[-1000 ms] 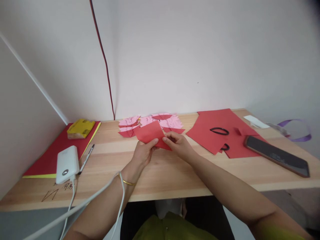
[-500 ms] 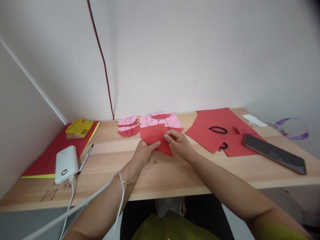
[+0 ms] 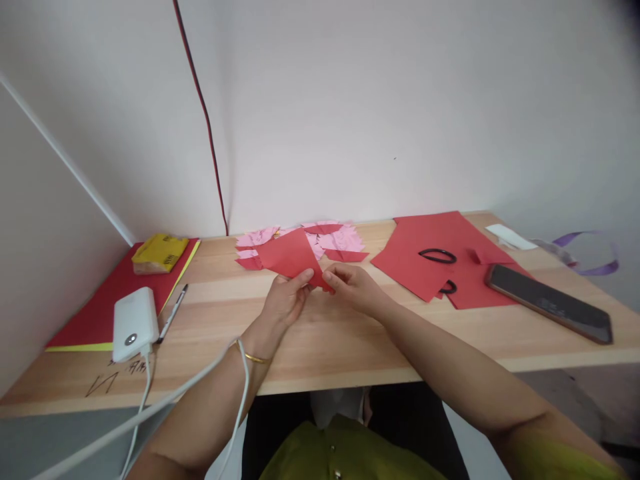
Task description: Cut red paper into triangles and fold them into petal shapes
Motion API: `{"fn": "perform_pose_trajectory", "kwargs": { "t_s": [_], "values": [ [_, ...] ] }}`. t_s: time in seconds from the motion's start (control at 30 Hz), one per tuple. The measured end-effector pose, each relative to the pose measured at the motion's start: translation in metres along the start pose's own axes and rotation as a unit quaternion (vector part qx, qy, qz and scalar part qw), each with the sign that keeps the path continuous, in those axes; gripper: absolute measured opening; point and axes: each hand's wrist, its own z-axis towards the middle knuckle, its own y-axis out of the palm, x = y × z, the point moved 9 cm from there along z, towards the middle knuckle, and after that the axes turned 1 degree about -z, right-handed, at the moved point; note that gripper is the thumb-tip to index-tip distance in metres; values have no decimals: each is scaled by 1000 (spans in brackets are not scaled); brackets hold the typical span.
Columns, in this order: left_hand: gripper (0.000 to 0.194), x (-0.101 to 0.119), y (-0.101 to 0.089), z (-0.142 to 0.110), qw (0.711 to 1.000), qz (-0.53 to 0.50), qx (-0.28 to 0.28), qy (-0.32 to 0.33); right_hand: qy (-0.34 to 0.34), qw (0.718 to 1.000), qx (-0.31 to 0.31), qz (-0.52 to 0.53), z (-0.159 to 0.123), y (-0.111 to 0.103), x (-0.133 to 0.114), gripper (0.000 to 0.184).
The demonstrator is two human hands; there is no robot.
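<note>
A piece of red paper (image 3: 290, 255) is held up above the wooden table between both hands. My left hand (image 3: 286, 297) pinches its lower edge, the thumb lying on the near face. My right hand (image 3: 353, 285) grips the lower right corner between thumb and fingers. Just behind the paper, pink and red cut-paper pieces (image 3: 345, 237) lie in a group by the wall, partly hidden by the held paper.
On the right lie red paper sheets (image 3: 425, 230), black scissor handles (image 3: 437, 256), a phone (image 3: 547, 303) and a purple ribbon (image 3: 600, 270). To the left are a white power bank (image 3: 135, 323) with cable, a pen (image 3: 173, 313), a yellow packet (image 3: 161, 252) and dark red sheets (image 3: 95, 313).
The red paper has been turned, its broad part swinging left over the pink pieces. My right hand has shifted slightly left and down, to its lower corner.
</note>
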Motion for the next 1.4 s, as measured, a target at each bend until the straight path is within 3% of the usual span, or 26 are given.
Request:
{"fn": "perform_pose_trajectory", "kwargs": {
  "t_s": [0.2,0.37,0.67,0.8,1.07,1.4],
  "values": [
    [19,4,-4,1,999,-40,27,1,-29,997,32,-69,-5,-1,-6,22],
    [22,4,-2,2,998,-55,13,10,-51,993,59,-94,-9,-2,-12,16],
    [21,3,-1,1,999,-53,7,12,12,996,79,-37,-8,-6,0,16],
    [15,-3,-4,0,999,-39,11,-9,10,996,81,-29,-7,-5,0,16],
    [22,-2,-13,3,998,-42,41,-8,6,995,89,-55,-9,-6,1,20],
    [18,0,-11,2,997,-57,43,-1,7,997,75,17,-6,-4,5,17]
  ]
}}
